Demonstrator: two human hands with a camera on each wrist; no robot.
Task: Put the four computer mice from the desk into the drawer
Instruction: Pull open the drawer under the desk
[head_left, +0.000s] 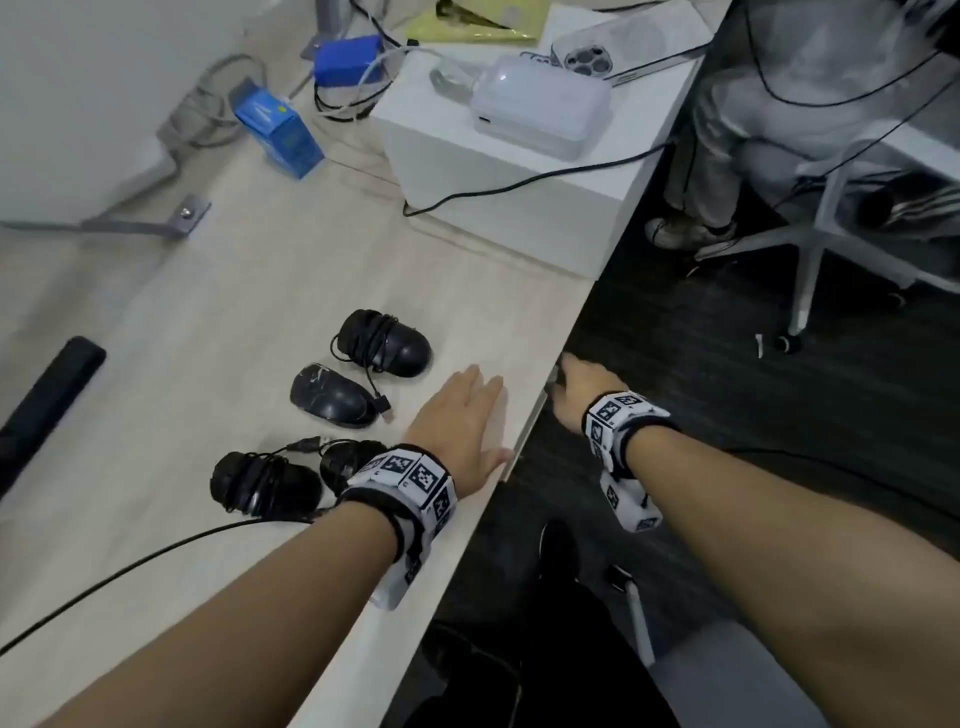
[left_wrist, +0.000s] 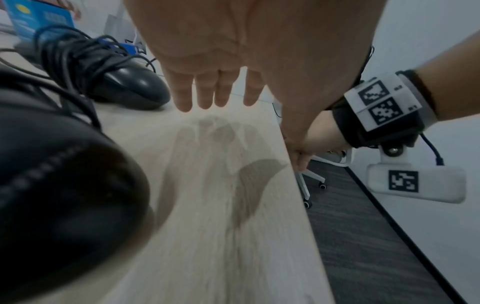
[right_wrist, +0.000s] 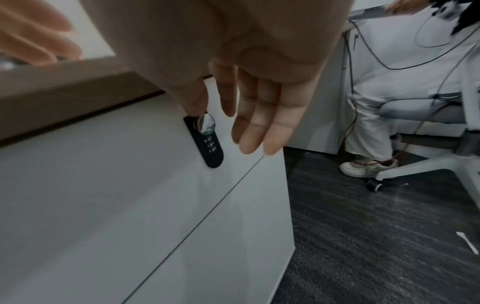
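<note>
On the pale wood-grain counter (head_left: 218, 322) lie four black plastic computer mice, each with its thin cable wound round the body. Leftmost is the cable-wrapped mouse nearest the forearm (head_left: 262, 484), with a second mouse (head_left: 347, 460) touching it and partly hidden by the wrist band. Beyond them sits the scuffed mouse with a loose plug end (head_left: 332, 396), and further back the glossy cable-bound mouse (head_left: 383, 343).

They look light and rigid, with smooth, slippery shells; the wound cables are soft and could snag or unwind, so the safest hold is probably across the sides of the body, pinning the cable under the fingers.

The left hand (head_left: 460, 423) lies flat on the counter near its edge, fingers straight, holding nothing. To its right, below the edge, the right hand (right_wrist: 249, 107) reaches the white drawer front (right_wrist: 103, 185); its thumb touches the round silver knob of the black combination lock (right_wrist: 209, 142), the other fingers relaxed. The drawer looks closed.

The lock's digits are too blurred to read. No brand is legible on any mouse.
</note>
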